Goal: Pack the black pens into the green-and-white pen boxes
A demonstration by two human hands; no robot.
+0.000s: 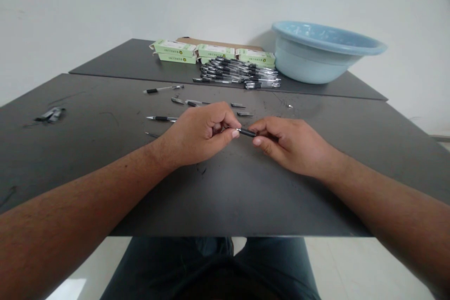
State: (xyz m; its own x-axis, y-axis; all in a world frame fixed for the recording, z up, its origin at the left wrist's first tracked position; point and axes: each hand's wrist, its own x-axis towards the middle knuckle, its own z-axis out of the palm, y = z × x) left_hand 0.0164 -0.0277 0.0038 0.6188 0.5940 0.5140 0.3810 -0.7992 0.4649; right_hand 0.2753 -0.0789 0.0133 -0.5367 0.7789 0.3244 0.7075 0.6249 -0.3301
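Observation:
My left hand and my right hand meet over the middle of the dark table. Both are closed on one black pen, which spans the small gap between them. The left fingers curl round one end; the right thumb and fingers pinch the other end. Loose pens and pen parts lie on the table just beyond my hands.
A pile of black pens lies at the back, in front of green and white boxes. A light blue basin stands at the back right. A small grey piece lies at the left. A second table adjoins behind.

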